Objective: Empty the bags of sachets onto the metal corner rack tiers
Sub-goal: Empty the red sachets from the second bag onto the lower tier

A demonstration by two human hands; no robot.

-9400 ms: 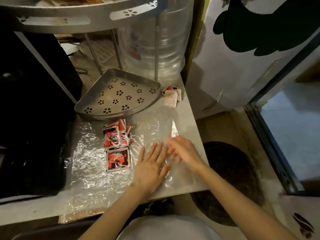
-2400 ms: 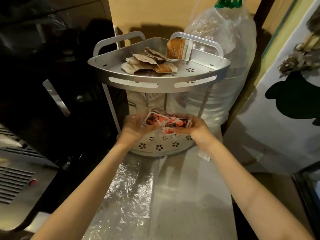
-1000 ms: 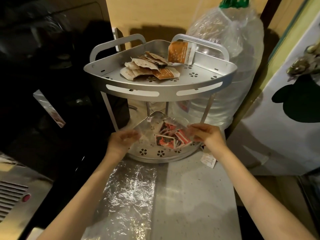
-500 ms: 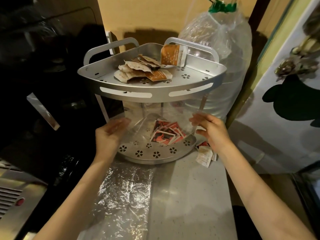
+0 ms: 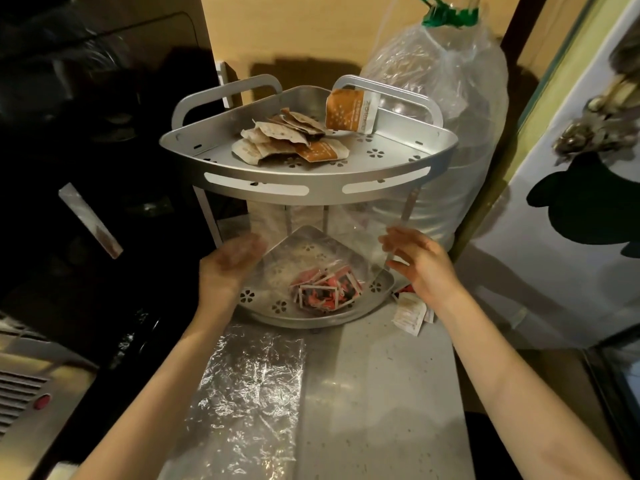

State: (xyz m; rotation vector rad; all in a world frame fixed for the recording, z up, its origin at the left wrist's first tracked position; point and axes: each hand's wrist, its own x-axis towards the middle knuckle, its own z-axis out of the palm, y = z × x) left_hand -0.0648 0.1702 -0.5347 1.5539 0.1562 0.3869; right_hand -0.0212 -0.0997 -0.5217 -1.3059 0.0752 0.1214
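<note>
Both hands hold a clear plastic bag [image 5: 311, 233] stretched over the lower tier [image 5: 382, 289]: the left hand [image 5: 230, 263], blurred, seems to grip one edge, and the right hand [image 5: 420, 263] pinches the other with loosely curled fingers. Held up like that, the bag has probably tipped out its red sachets [image 5: 327, 289], heaped on that tier. The brown sachets [image 5: 287, 138] lie on the upper tier [image 5: 308, 187], a crumpled empty bag [image 5: 249, 386] on the tabletop [image 5: 377, 393].

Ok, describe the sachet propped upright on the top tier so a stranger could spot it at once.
Find the metal corner rack on the counter and look at its top tier. At the back, the propped sachet leans against the rear wall. It alone stands upright, orange with white dots and a white edge, while the brown sachets beside it lie flat in a heap.
</note>
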